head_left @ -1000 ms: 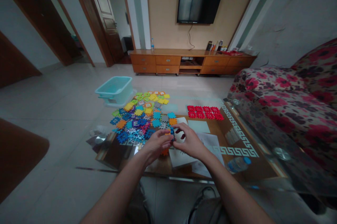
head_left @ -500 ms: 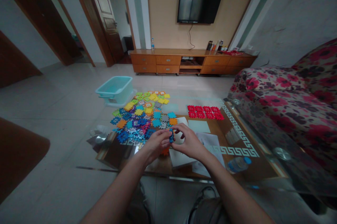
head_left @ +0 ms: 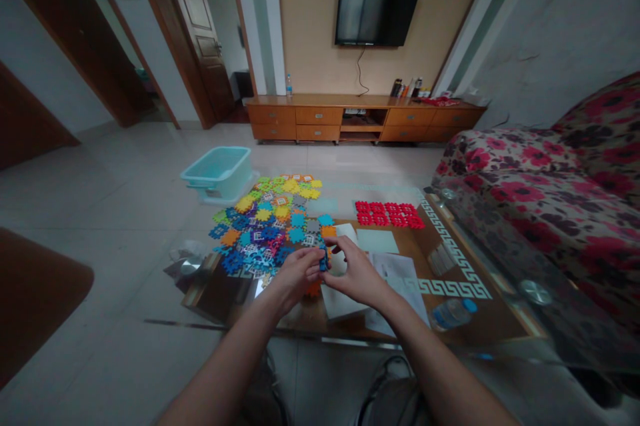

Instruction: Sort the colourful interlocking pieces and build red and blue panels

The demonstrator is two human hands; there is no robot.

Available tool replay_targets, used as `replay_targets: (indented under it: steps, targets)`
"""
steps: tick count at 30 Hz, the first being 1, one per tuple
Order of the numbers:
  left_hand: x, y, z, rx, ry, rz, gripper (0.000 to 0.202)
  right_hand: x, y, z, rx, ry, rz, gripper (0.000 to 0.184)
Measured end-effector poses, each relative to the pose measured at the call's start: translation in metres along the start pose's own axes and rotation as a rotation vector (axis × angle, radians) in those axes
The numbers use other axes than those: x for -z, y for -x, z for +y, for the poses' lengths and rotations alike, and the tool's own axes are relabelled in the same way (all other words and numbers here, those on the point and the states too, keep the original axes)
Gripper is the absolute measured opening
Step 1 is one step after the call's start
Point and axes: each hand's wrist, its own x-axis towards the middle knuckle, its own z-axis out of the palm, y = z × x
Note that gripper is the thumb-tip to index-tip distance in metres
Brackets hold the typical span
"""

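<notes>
Between my hands, above the near part of the glass table, is a small blue toothed building piece [head_left: 323, 261], seen nearly edge-on. My left hand [head_left: 303, 269] pinches it from the left. On the other side my right hand [head_left: 352, 271] curves thumb and fingers round its edges. Whether it is one piece or several joined is too small to tell. Just beyond my left hand lies a spread of loose building pieces [head_left: 270, 233] in blue, yellow, green, orange and other colours. A block of red pieces [head_left: 390, 214] sits in rows farther right.
White papers [head_left: 395, 279] lie under and beside my right hand. A bottle with a blue cap [head_left: 454, 314] lies near the table's front right. A turquoise tub [head_left: 220, 173] stands beyond the left side. The flowered sofa [head_left: 550, 193] borders the right.
Both hands stay in nearly the same place with the blue piece between them; it has shifted very slightly left. The view has tilted a little. The other pieces lie unmoved.
</notes>
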Motion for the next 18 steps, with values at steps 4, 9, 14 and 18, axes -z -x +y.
replay_targets:
  steps: [4,9,14,18]
  targets:
    - [0.003,-0.008,-0.002,-0.082,0.087,0.07,0.014,-0.006,-0.002,0.005,-0.168,-0.094,0.066,0.067]
    - [0.006,-0.013,-0.001,-0.191,0.171,0.097,0.016,-0.018,-0.006,0.01,-0.407,-0.283,0.097,0.035]
    - [0.001,-0.01,0.0,-0.209,0.185,0.143,0.022,-0.03,-0.005,0.007,-0.51,-0.457,0.068,0.032]
    - [-0.001,-0.011,-0.002,-0.189,0.164,0.166,0.025,-0.031,-0.005,0.003,-0.507,-0.505,0.012,0.033]
